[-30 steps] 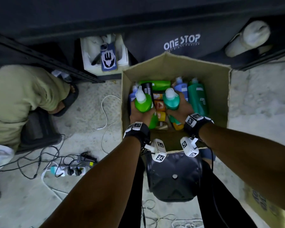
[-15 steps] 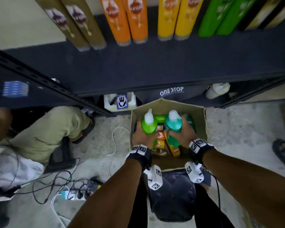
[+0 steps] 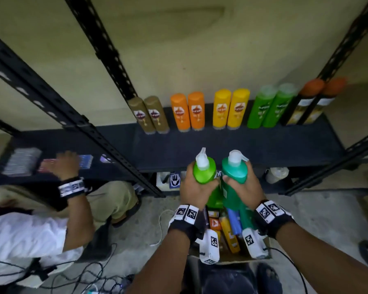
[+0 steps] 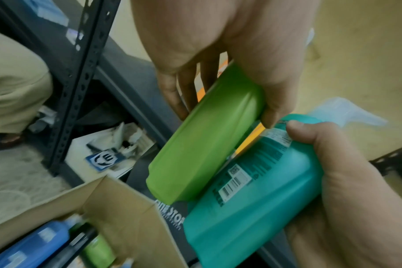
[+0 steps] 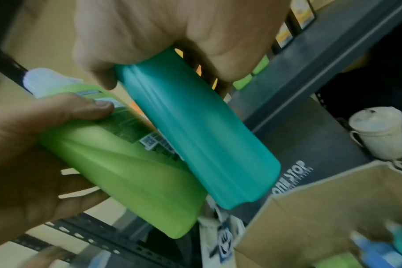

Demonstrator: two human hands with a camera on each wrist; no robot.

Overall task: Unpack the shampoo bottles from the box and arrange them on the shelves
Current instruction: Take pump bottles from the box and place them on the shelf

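My left hand [image 3: 197, 188] grips a light green pump bottle [image 3: 204, 171] by its upper body. Beside it my right hand [image 3: 243, 187] grips a teal pump bottle [image 3: 235, 170]. Both bottles are lifted above the cardboard box [image 3: 245, 258] and just in front of the black shelf [image 3: 200, 145]. In the left wrist view the green bottle [image 4: 202, 145] lies against the teal bottle [image 4: 248, 199], fingers curled round each. The right wrist view shows the teal bottle [image 5: 195, 127] and the green bottle [image 5: 117, 163] side by side. Several bottles remain in the box [image 4: 117, 214].
Along the back of the shelf stand pairs of brown, orange, yellow, green and dark bottles [image 3: 219, 110]. Another person [image 3: 30, 225] crouches at the left, one hand [image 3: 65, 164] on the neighbouring shelf. Cables [image 3: 72, 272] lie on the floor. A white jug [image 3: 276, 175] sits under the shelf.
Both hands have lifted the green and teal bottles out of the box, up to shelf height. The view has tilted up and now shows the shelf and its row of bottles.
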